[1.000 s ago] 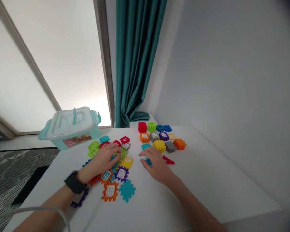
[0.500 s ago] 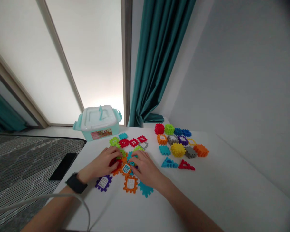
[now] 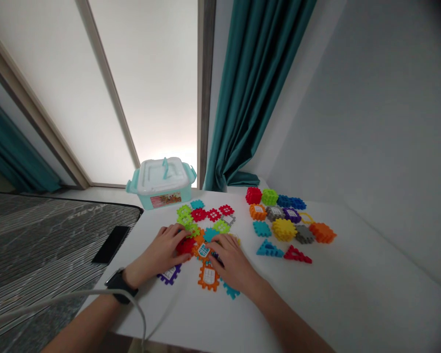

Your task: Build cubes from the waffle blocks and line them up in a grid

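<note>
My left hand [image 3: 167,251] bends over a red toothed building tile [image 3: 185,245], with fingers on its far side and thumb on its near side. Beside it lies an orange tile [image 3: 203,250] with a window insert. My right hand [image 3: 233,261] curls over the tiles on the right of that one; a bit of dark purple shows between its fingers and thumb, mostly hidden. Close by are a blue tile [image 3: 210,234], an orange tile with a white insert [image 3: 208,276], a purple tile [image 3: 169,274] partly under my left wrist, and a blue tile [image 3: 231,290] under my right.
Green tiles [image 3: 184,215] and red tiles [image 3: 198,214] spread beyond my hands. Sorted stacks, including a yellow one [image 3: 283,229], and a red triangle [image 3: 297,254] stand at right. A lidded turquoise box [image 3: 165,184] is behind. A white cable [image 3: 95,292] crosses my left forearm.
The whole view has shifted, so everything sits further right. My right hand lies slightly lower over the tiles, while my left hand stays at the red tile.
</note>
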A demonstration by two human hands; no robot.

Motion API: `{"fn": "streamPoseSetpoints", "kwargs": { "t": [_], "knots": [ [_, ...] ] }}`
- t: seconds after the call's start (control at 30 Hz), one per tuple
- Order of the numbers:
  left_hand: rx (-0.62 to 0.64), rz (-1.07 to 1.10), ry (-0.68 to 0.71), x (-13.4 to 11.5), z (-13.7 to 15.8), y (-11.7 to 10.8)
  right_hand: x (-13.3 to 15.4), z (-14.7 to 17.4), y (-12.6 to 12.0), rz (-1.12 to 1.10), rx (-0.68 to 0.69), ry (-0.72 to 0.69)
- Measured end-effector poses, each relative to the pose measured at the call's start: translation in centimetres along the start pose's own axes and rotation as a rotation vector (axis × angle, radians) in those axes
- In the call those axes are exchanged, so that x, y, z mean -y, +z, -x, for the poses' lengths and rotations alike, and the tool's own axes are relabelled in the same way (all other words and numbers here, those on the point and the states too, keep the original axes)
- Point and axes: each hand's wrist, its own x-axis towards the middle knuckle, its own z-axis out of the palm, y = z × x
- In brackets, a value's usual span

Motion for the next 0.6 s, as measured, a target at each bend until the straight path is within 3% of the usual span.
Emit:
{"fn": "streamPoseSetpoints", "kwargs": {
  "t": [0.37, 0.6],
  "knots": [
    [-0.084, 0.061, 0.012, 0.8, 0.3, -0.6, -0.5, 0.3, -0.3, -0.062, -0.015, 0.010],
    [-0.153, 0.259, 0.088, -0.9, -2.1, -1.0, -1.3, 0.5, -0.6, -0.156, -0.175, 0.057]
  ]
}}
